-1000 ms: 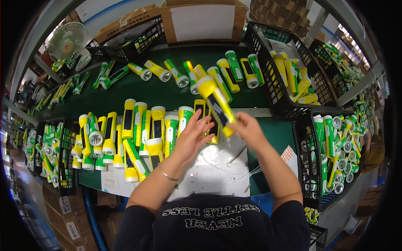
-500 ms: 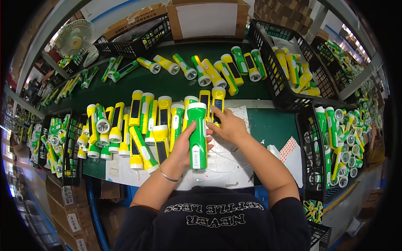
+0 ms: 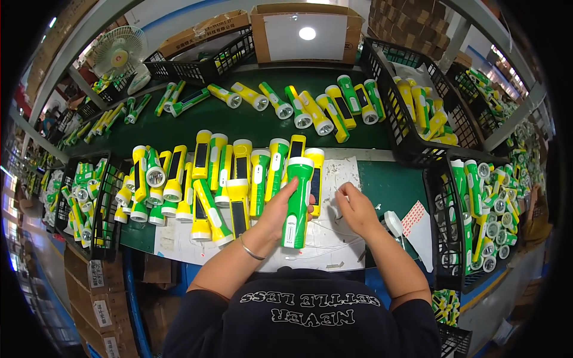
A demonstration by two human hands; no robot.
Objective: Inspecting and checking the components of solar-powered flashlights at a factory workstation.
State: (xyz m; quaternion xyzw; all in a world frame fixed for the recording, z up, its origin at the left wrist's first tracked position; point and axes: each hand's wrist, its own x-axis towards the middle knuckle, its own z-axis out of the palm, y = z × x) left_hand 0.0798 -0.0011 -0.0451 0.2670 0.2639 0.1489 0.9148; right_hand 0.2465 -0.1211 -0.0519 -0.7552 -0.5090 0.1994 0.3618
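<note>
My left hand (image 3: 280,210) grips a green flashlight with a white head (image 3: 296,201), held upright over a white sheet (image 3: 334,241) on the green workbench (image 3: 250,122). My right hand (image 3: 356,209) is just right of it, fingers pinched around a small white piece above the sheet; what it pinches is too small to name. A row of yellow and green flashlights (image 3: 230,173) lies side by side to the left of my left hand. Thin white wires trail on the sheet below the flashlight.
More flashlights (image 3: 310,107) lie scattered across the bench's far side. Black wire baskets full of flashlights stand at right (image 3: 477,203), back right (image 3: 418,113) and left (image 3: 83,203). An open cardboard box (image 3: 305,33) and a fan (image 3: 121,51) sit at the back. Tape roll (image 3: 394,224) near my right hand.
The flashlight went from tilted high in my right hand to upright in my left hand. My right hand let go and dropped to the sheet at the right.
</note>
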